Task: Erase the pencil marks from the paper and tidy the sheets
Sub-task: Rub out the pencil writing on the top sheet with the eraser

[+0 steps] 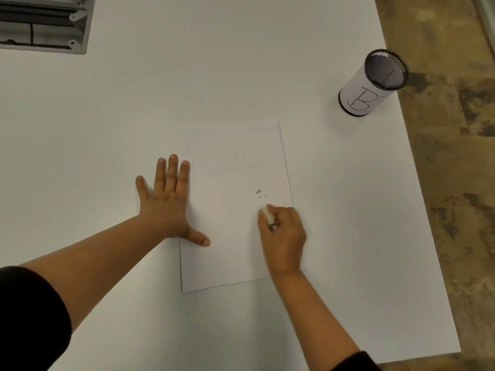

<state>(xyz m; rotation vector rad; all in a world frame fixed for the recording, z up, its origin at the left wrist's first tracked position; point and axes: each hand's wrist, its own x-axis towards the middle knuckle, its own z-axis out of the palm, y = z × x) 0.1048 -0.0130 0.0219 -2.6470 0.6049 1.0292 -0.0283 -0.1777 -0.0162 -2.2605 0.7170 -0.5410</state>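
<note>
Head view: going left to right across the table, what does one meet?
Grey metal fixture at the far left corner → left hand flat on the paper's edge → paper → right hand holding the eraser → mesh cup marked B.

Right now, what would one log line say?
left hand flat on paper | right hand gripping eraser, rubbing pencil marks | marks remain

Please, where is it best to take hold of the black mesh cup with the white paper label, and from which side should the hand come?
Grip the black mesh pen cup around its paper-wrapped middle, coming from the side nearer the person. It stands upright and alone near the right edge of the white table, so its round wall is free all around. Its open rim looks thin, a poorer hold.
</note>
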